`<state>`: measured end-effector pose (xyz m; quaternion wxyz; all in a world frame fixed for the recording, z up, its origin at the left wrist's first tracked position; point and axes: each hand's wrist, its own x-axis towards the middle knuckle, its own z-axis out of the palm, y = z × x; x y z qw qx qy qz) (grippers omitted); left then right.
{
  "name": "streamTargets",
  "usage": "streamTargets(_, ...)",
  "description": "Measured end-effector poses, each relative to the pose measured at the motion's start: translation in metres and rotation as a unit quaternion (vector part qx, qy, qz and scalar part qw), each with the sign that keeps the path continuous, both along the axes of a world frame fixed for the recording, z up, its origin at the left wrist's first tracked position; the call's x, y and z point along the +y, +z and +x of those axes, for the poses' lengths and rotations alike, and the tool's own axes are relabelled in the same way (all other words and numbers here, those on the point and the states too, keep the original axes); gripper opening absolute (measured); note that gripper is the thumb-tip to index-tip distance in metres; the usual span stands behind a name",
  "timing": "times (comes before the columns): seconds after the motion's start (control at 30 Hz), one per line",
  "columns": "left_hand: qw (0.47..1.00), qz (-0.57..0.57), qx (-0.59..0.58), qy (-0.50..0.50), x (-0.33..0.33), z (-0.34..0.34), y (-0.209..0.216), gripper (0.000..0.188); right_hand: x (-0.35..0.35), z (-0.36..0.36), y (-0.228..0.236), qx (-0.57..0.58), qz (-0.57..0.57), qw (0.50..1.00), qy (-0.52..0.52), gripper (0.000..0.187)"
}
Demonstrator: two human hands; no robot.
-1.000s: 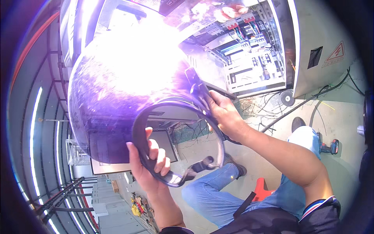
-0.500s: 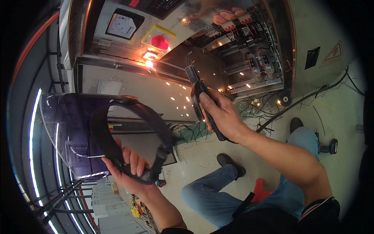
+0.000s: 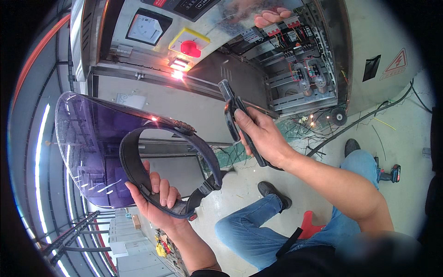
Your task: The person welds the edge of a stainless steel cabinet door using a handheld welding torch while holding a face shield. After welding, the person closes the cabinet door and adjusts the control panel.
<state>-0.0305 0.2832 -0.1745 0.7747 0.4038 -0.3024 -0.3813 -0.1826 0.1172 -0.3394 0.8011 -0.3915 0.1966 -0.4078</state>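
My left hand (image 3: 159, 198) is wrapped round the black headband (image 3: 134, 161) of a face shield. The shield's clear, purple-tinted visor (image 3: 92, 147) points away to the left. In my right hand (image 3: 263, 134) is a black welding electrode holder (image 3: 229, 99), its head tilted up toward the open metal cabinet (image 3: 300, 106). I can make out no rod in its jaws. Left of the holder, a small spot (image 3: 177, 75) glows orange on the cabinet's frame, just below a red rotary switch (image 3: 190, 48) on a yellow plate. The holder and the glowing spot are apart.
Another person's hand (image 3: 272, 17) rests at the panel's edge, above breakers and wiring. Sparks and cut wires (image 3: 318, 124) lie on the floor by the cabinet. A black cable (image 3: 364, 121) crosses the floor. A cordless drill (image 3: 391, 174) lies beyond my leg, and a red stool (image 3: 310, 225) shows beneath me.
The flying sparks are mostly gone and the glow is smaller. The face shield has shifted slightly right and turned in my left hand. My right hand has hardly moved.
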Motion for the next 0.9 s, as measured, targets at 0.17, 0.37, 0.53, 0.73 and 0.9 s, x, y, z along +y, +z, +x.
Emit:
streamTargets(0.17, 0.999, 0.046, -0.010, -0.006, -0.004, -0.008, 0.002, 0.067, -0.001, -0.001, 0.003, 0.003, -0.004, 1.000, -0.001, 0.056)
streamTargets(0.37, 0.992, 0.124, -0.021, -0.026, -0.014, -0.022, -0.011, 0.065, -0.001, 0.000, 0.004, 0.030, -0.017, 0.999, -0.001, 0.060)
streamTargets(0.53, 0.986, 0.157, -0.047, -0.040, -0.017, -0.028, -0.019, 0.064, 0.001, -0.006, 0.004, -0.032, 0.038, 0.998, 0.046, 0.062)
streamTargets(0.73, 0.995, 0.055, -0.009, -0.078, -0.011, -0.019, -0.012, 0.069, 0.004, -0.001, 0.000, -0.101, -0.021, 0.994, -0.022, 0.047)
streamTargets(0.9, 0.998, -0.059, 0.005, -0.037, 0.005, -0.003, 0.004, 0.072, 0.003, -0.010, 0.006, -0.066, -0.025, 0.998, -0.002, 0.050)
